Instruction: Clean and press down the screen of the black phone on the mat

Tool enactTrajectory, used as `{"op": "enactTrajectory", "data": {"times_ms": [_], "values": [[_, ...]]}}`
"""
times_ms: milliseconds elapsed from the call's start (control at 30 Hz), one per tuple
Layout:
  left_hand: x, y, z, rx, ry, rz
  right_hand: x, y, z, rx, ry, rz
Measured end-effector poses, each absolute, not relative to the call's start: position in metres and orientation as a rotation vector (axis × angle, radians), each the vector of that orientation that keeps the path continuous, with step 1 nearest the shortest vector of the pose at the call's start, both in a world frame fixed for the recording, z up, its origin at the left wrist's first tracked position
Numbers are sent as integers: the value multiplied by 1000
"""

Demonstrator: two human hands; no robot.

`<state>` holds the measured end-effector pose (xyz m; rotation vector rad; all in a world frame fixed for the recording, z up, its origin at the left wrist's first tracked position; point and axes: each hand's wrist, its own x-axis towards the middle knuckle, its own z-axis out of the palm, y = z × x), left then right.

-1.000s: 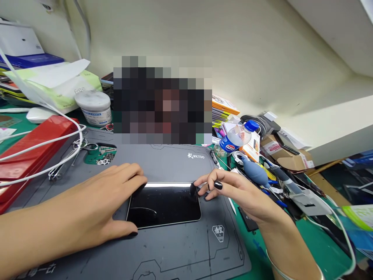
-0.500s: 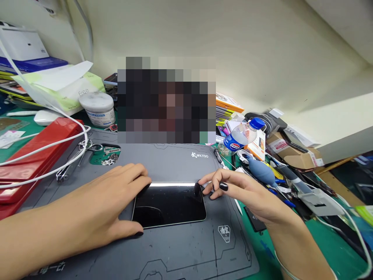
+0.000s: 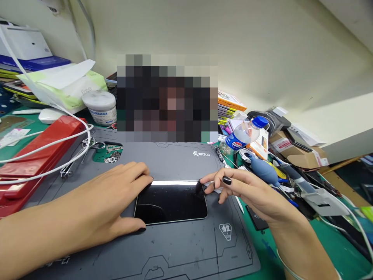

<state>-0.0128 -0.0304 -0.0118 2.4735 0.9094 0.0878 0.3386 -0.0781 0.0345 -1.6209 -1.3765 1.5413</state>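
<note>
A phone (image 3: 171, 204) with a glossy black screen lies face up on the grey work mat (image 3: 171, 249). My left hand (image 3: 122, 202) grips its left end, with the fingers at the far edge and the thumb at the near edge. At the far right corner of the phone, my right hand (image 3: 241, 186) touches with a fingertip, its fingers apart and the thumb raised. A small pale piece shows behind the right fingers, too hidden to name.
On the left are a red case (image 3: 43, 155), white cable loops, scissors (image 3: 96, 144) and a white paste jar (image 3: 100, 109). A pixelated patch covers the back centre. A Pepsi bottle (image 3: 244, 134), a blue air blower (image 3: 264, 171) and cartons crowd the right.
The view has shifted slightly. A lower finger of my right hand has spread a little away from the phone; my left hand keeps its grip.
</note>
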Motion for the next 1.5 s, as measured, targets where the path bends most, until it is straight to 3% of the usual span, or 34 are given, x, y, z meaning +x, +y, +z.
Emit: {"op": "enactTrajectory", "data": {"times_ms": [367,533,833,1500], "values": [[-21,-37,-24,2609,887,286,326,-83,34,-1371,-1236,1822],[-21,-41,-26,2610,997,315,332,-84,41,-1350,-1280,1608],[-24,-37,-31,2600,981,305,340,-81,36,-1391,-1278,1610],[-24,-41,-31,2619,996,306,355,-71,25,-1226,-910,1923]]}}
